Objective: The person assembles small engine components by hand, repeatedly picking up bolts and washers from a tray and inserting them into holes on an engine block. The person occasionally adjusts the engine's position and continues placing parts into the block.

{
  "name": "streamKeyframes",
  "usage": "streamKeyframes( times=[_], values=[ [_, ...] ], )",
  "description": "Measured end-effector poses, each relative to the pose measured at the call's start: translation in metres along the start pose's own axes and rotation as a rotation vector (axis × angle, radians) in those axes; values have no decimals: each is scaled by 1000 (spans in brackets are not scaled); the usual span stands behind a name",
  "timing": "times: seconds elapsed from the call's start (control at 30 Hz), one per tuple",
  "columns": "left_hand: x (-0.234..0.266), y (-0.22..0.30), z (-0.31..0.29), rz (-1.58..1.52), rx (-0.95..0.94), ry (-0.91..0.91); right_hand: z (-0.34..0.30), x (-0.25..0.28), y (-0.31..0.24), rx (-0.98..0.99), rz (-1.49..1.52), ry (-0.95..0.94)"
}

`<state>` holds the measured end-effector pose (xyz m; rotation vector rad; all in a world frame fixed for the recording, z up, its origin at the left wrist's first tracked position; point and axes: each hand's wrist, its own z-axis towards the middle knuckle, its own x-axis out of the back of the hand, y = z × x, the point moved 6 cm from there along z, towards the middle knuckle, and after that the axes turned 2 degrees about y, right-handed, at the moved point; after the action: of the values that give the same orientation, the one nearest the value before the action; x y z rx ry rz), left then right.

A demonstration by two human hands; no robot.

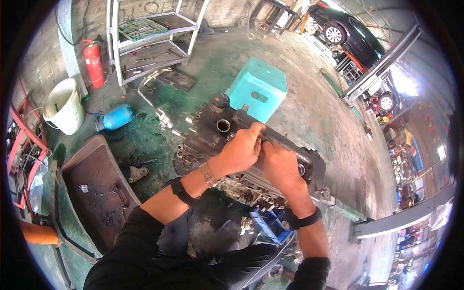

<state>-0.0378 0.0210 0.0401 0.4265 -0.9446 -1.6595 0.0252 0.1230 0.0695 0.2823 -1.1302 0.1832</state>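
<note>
A dark, greasy car engine (208,140) with a black top cover stands in front of me. My left hand (242,147) is closed over the middle of the cover, thumb and forefinger pressed together near its far side. Right beside it, my right hand (280,162) is curled with bent fingers low over the same spot. Whatever the fingers grip is hidden beneath them. To the left of my hands, a round filler opening (223,126) shows in the cover. A metal-link watch (208,175) and a black band are on my left wrist; another black band is on my right.
Behind the engine stands a turquoise plastic stool (258,87). At left are a brown drip tray (94,191) with a wrench, a blue bottle (116,117), a white bucket (65,108) and a fire extinguisher (94,65). A blue crate (271,224) sits below the engine.
</note>
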Motion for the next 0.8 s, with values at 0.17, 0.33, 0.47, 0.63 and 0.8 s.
streamKeyframes(
  times=[0.17,0.33,0.47,0.63,0.8],
  values=[
    [-1,-3,0,2,12,1,0,-3,1,-38,-22,-36],
    [-1,-3,-1,11,20,3,1,-7,1,-72,-38,-76],
    [-1,-4,-1,12,23,3,3,-10,2,-93,-47,-94],
    [-1,-4,-1,12,26,3,5,-9,0,-119,-57,-104],
    [-1,-6,-1,31,38,-3,3,-10,-1,-164,-37,-74]
  ],
)
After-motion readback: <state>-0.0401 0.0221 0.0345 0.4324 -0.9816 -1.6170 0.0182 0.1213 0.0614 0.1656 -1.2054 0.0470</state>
